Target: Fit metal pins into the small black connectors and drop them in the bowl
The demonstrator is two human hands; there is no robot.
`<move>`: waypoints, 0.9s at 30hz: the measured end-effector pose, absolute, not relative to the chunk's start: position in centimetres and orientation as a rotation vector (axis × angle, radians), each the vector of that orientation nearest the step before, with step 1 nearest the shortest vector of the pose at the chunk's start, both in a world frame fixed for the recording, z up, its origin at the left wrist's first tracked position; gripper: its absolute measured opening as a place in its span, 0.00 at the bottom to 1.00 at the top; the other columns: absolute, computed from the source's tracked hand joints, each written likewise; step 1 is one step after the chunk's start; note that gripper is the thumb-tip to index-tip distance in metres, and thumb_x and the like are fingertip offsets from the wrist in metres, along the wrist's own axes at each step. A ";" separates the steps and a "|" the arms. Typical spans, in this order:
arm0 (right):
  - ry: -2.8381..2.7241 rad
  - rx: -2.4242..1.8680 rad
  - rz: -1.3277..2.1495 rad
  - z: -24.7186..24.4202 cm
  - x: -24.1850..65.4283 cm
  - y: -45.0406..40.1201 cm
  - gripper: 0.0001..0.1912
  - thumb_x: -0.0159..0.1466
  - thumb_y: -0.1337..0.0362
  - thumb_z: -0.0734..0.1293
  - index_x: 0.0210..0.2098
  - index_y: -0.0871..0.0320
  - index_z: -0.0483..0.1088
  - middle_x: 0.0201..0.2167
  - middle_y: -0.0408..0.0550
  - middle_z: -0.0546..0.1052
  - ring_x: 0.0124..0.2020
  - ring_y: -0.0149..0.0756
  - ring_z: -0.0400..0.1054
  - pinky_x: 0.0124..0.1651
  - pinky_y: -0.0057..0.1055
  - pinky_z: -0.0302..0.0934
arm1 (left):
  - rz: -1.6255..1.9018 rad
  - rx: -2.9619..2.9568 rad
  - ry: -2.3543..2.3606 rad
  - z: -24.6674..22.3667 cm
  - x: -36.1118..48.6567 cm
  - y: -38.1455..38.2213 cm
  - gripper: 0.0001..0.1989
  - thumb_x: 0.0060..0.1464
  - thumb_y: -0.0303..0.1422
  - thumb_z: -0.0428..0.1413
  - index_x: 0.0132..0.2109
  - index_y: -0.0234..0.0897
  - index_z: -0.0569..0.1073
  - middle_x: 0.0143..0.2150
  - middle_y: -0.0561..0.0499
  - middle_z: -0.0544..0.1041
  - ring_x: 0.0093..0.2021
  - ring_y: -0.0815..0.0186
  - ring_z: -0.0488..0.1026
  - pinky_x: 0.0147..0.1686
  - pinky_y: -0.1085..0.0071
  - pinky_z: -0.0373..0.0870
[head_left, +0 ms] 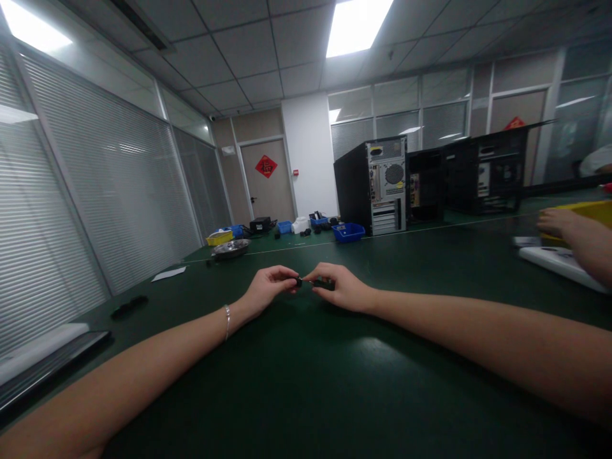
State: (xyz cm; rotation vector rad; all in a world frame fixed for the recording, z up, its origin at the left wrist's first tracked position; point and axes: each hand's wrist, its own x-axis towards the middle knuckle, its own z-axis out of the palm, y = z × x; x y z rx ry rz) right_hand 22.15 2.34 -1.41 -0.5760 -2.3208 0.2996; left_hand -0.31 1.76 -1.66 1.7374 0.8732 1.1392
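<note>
Above the green table (306,395), my left hand (270,287) pinches a small black part (299,281) between thumb and fingertips. Just to its right, my right hand (347,288) is closed round a slim dark object (324,284) with a thin, light tip pointing at the black part. Whether the tip touches the part I cannot tell. The kind of both things is too small and dark to make out.
Computer cases (387,185) stand at the back right, beside a blue bin (349,232). A metal dish (231,248) lies back left. At far right, another person's hand (574,233) is over a yellow bin (590,213). A flat dark device (57,370) lies front left.
</note>
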 end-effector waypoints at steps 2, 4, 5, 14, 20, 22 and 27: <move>-2.326 -0.551 0.282 -1.5 22.1 2.3 0.14 0.57 0.71 0.65 0.44 0.57 0.70 0.36 0.47 0.70 0.36 0.33 0.64 0.38 0.29 0.58 | 1.136 1.725 0.874 -1.6 -0.2 1.7 0.15 0.43 0.33 0.61 0.40 0.31 0.73 0.36 0.47 0.76 0.35 0.65 0.74 0.38 0.65 0.71; -2.321 -0.530 0.272 -1.5 22.1 2.3 0.14 0.57 0.71 0.65 0.44 0.57 0.70 0.36 0.46 0.70 0.35 0.33 0.64 0.38 0.29 0.58 | 1.122 1.706 0.862 -1.6 -0.2 1.7 0.15 0.43 0.33 0.62 0.40 0.30 0.72 0.36 0.47 0.76 0.34 0.65 0.74 0.38 0.66 0.71; -2.318 -0.522 0.274 -1.5 22.1 2.3 0.14 0.57 0.71 0.65 0.44 0.57 0.70 0.36 0.46 0.70 0.35 0.33 0.64 0.37 0.29 0.58 | 1.117 1.692 0.853 -1.6 -0.1 1.7 0.15 0.43 0.33 0.62 0.40 0.30 0.72 0.36 0.46 0.76 0.34 0.65 0.74 0.37 0.67 0.71; -2.276 -0.524 0.372 -1.3 22.1 2.1 0.14 0.59 0.70 0.65 0.45 0.58 0.69 0.39 0.47 0.71 0.37 0.33 0.63 0.38 0.28 0.58 | 1.106 1.496 0.780 -1.6 -0.3 1.9 0.16 0.44 0.32 0.62 0.41 0.31 0.71 0.36 0.46 0.76 0.36 0.66 0.73 0.40 0.67 0.69; -2.243 -0.580 0.407 -1.4 22.1 2.3 0.14 0.59 0.70 0.64 0.45 0.58 0.69 0.39 0.47 0.71 0.38 0.34 0.64 0.39 0.30 0.58 | 1.099 1.671 0.856 -1.3 -0.6 1.8 0.13 0.47 0.33 0.59 0.40 0.33 0.69 0.38 0.49 0.71 0.36 0.69 0.69 0.36 0.72 0.66; -2.237 -0.587 0.411 -1.3 22.1 2.3 0.14 0.59 0.70 0.64 0.45 0.58 0.69 0.40 0.47 0.72 0.39 0.34 0.64 0.39 0.30 0.58 | 1.030 1.807 0.937 -1.2 -0.5 1.5 0.14 0.46 0.34 0.59 0.41 0.34 0.68 0.36 0.51 0.70 0.33 0.71 0.67 0.33 0.73 0.65; -2.212 -0.590 0.416 -1.3 22.1 2.3 0.14 0.59 0.70 0.64 0.45 0.58 0.69 0.40 0.47 0.72 0.40 0.35 0.65 0.41 0.31 0.59 | 0.804 2.224 0.967 -0.9 0.0 0.4 0.14 0.49 0.35 0.56 0.43 0.35 0.69 0.41 0.49 0.69 0.35 0.69 0.66 0.36 0.70 0.65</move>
